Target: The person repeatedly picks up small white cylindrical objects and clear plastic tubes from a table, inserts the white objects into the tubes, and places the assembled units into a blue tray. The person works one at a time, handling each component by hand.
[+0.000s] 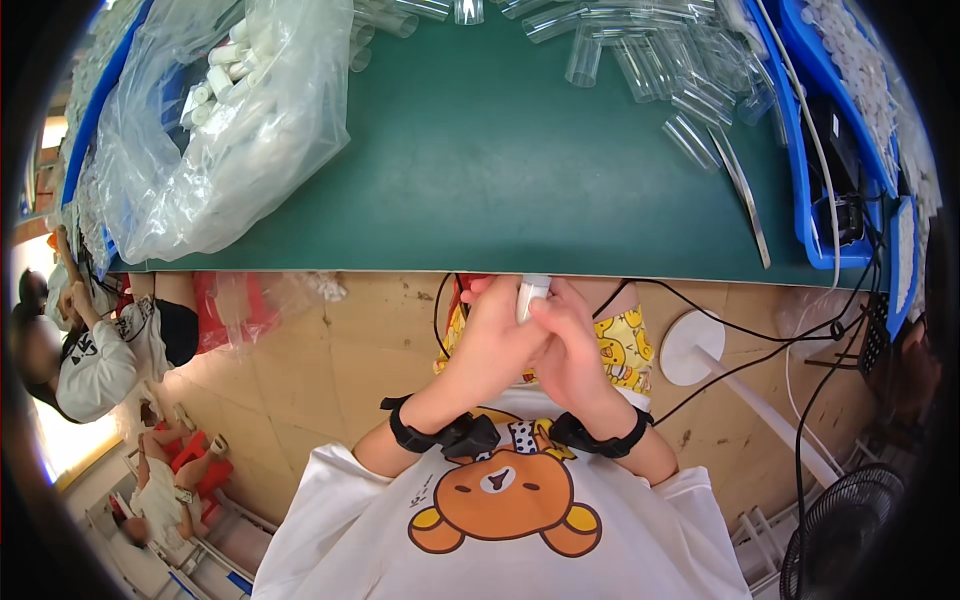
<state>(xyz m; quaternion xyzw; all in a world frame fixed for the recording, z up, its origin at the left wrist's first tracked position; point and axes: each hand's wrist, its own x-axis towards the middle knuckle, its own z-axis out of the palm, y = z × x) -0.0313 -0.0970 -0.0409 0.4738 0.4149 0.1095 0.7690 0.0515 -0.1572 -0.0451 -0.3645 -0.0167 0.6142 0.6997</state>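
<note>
- The left hand (492,345) and the right hand (570,350) are pressed together just below the near edge of the table, both clenched around one small white plastic tube (531,293), whose capped top sticks up between the fingers.
- The tube stands roughly upright, over the person's lap rather than on the table; its lower part is hidden inside the grip, so what the fingers do there cannot be told.
- Judging by the grip, the piece is being pushed or twisted together; it would go best with the tube kept straight in line with the push, thumbs close to the joint, and pressure even on both sides so that nothing tilts or jams.
- Each wrist carries a black band (415,432) with a cable running off.
- On the green table mat (500,170) lies a heap of clear plastic tubes (660,60) at the far right, well apart from the hands.
- At the far left a clear plastic bag (230,120) holds white tube parts.
- A blue plastic bin (800,180) stands at the right edge; a black fan (850,530) is on the floor.
</note>
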